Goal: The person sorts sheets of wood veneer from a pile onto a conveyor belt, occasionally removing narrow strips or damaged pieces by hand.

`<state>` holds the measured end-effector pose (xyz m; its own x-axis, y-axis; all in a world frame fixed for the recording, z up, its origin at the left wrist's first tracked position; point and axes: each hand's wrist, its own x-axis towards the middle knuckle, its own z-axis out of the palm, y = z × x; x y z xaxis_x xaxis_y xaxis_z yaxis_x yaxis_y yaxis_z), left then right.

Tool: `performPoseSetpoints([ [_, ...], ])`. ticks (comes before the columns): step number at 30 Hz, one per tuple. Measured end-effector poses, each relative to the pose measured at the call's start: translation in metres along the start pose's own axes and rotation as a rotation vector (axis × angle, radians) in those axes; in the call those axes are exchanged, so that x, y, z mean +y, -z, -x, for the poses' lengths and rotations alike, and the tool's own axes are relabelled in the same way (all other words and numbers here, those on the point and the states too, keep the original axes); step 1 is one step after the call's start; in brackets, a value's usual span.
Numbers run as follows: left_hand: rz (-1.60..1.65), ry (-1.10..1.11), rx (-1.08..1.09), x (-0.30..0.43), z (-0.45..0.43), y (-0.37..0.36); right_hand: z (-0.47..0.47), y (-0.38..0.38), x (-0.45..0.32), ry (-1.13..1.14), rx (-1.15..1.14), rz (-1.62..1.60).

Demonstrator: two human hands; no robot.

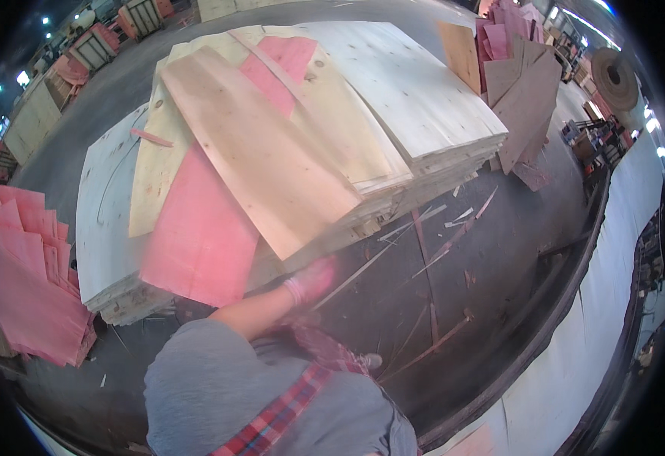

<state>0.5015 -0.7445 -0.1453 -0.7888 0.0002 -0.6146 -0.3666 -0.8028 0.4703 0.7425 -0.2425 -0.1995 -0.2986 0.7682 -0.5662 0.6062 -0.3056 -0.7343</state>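
My left hand (314,280), in a pink-stained glove, is blurred beside the near edge of a stack of wood veneer sheets (423,97). Whether it holds anything does not show. Just above it, a long tan veneer sheet (258,148) lies slantwise on the stack. A pink veneer sheet (201,228) lies partly beneath the tan one, its near end overhanging the stack's edge. Another pink piece (287,57) and a narrow pinkish strip (269,65) rest farther back. My right hand is out of view.
Pink sheets (19,273) stand piled at the left. More veneer sheets (520,102) lean at the back right. Thin wood scraps (440,248) litter the dark floor. A long pale surface with a dark edge (571,336) curves along the right, near a large roll (614,77).
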Motion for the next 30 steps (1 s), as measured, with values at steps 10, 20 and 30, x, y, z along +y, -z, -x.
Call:
performPoseSetpoints([
  [10, 0.667, -0.244, -0.199, 0.056, 0.011, -0.018, 0.11, -0.328, -0.193, 0.154, -1.126, 0.006],
  [20, 0.111, -0.583, 0.078, 0.068, 0.138, 0.004, 0.248, -0.472, -0.26, 0.05, -1.881, 0.479],
  [30, 0.319, -0.319, 0.273, 0.015, 0.107, 0.073, 0.294, -0.511, -0.194, -0.116, -1.844, 0.959],
])
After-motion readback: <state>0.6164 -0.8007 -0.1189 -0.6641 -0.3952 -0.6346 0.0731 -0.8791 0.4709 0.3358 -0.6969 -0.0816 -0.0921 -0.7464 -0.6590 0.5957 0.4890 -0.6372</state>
